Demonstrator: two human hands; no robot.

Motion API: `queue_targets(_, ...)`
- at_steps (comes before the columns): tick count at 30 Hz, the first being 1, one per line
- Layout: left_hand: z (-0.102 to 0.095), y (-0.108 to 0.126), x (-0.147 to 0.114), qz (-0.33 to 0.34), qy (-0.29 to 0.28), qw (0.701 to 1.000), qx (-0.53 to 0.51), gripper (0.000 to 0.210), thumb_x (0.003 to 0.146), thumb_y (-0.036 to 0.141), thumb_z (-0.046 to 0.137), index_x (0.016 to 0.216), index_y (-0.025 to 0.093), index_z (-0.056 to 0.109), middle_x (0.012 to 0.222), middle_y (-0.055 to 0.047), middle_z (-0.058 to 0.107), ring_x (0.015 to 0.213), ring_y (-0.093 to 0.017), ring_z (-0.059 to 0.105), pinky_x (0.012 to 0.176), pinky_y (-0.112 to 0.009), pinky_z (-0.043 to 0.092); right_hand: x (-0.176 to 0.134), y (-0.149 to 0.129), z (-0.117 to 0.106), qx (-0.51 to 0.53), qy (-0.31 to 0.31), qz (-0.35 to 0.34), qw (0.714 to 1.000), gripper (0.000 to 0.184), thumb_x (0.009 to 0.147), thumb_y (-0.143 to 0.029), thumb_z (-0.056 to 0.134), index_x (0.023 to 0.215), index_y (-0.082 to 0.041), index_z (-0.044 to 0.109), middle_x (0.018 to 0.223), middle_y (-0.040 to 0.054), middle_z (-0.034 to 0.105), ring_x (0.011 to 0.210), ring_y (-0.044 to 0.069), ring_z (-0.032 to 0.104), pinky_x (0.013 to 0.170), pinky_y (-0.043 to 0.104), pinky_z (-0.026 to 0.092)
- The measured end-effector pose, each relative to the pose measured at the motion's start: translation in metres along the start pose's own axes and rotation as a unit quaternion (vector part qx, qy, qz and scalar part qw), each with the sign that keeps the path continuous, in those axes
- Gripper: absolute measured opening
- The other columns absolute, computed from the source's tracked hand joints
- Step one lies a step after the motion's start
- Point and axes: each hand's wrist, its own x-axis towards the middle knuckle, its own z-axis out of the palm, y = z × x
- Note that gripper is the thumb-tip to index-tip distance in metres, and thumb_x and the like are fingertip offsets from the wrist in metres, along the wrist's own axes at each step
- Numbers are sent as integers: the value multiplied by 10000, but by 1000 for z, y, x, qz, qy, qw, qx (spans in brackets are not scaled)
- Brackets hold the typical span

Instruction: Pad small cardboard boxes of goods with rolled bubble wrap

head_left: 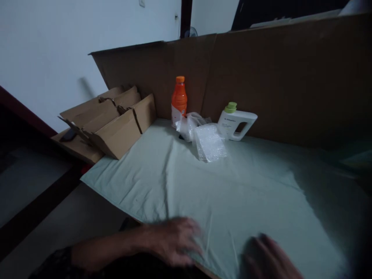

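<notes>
My left hand is over the front edge of the pale green cloth, palm down, with its fingers apart and a little blurred. Nothing shows in its grasp. At the bottom, to the right, my right hand is blurred too; its fingers look stretched out over the cloth and hold nothing visible. Farther back stands an orange bottle with an orange cap. In front of it lies crumpled bubble wrap. Just right of the wrap, a white jug with a green cap and a handle stands upright.
Brown cardboard dividers stand at the left end of the cloth, with a dark flat object beside them. A tall cardboard panel closes off the back. On the right edge a dark green shape is blurred.
</notes>
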Motion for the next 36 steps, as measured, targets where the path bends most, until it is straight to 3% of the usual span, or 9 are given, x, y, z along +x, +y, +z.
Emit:
queue_targets(2,-47,-37,-19,-111,172,977,58,249,900,256,641,1105,381,706,1275,3,739,1270,-200,668,1128,-321,530,3,-21,36,-29,-111,-82,990,697,828,-718,621,1489,-643,416,1352,33,702,1141,390,711,685,573,665)
queue_targets(6,-160,-119,-73,-271,407,858,156,417,877,191,636,1280,101,576,1513,-162,527,1538,-364,329,1296,-640,120,18,-68,81,18,-362,-172,916,739,877,-645,664,1532,-333,524,1578,89,516,1442,392,499,1125,630,491)
queue_targets(8,-202,-157,-96,-362,471,767,243,673,691,233,808,1279,33,548,1487,-188,531,1492,-418,353,1263,-670,140,24,-80,85,50,-366,-145,918,619,928,-593,639,1446,-257,601,1573,121,522,1482,356,455,1174,596,437)
queue_targets(11,-230,-200,-112,-444,458,739,217,469,645,242,788,1060,89,631,1278,-82,657,1352,-402,493,1198,-686,253,25,-82,79,67,-320,-111,939,475,979,-484,606,1384,-236,616,1517,139,579,1470,313,477,1167,571,440)
queue_targets(17,-218,-203,-110,-367,459,786,193,139,723,287,668,720,165,603,845,8,649,1027,-251,630,1132,-585,414,12,-72,80,63,-278,-103,953,433,995,-418,595,1392,-242,589,1478,134,609,1450,286,499,1151,581,451)
queue_targets(24,-185,-106,-147,-268,409,866,104,68,818,315,748,859,261,758,1113,58,758,1247,-270,642,1184,-544,431,14,-67,76,38,-249,-100,962,415,977,-341,615,1391,-313,601,1429,105,651,1360,317,593,1077,571,537)
queue_targets(30,-143,-75,-182,-269,529,801,-77,900,597,301,938,1399,426,551,1707,42,305,1517,-331,408,1233,-540,385,43,-84,78,37,-167,-82,982,597,970,-316,605,1528,-446,439,1511,56,573,1356,357,583,1028,628,569)
queue_targets(33,-121,-97,-191,-349,500,774,-171,1039,552,458,946,1468,342,467,1599,-90,478,1453,-344,490,1201,-516,434,54,-103,95,68,-211,-72,972,850,942,-454,656,1651,-425,188,1643,74,409,1454,389,478,1099,630,534)
queue_targets(36,-104,-124,-195,-442,423,761,-215,823,463,543,949,1159,220,650,1152,-122,742,1173,-366,680,1059,-541,552,59,-122,120,89,-249,-71,962,1026,930,-527,673,1675,-388,-18,1710,104,268,1524,399,372,1170,606,476)
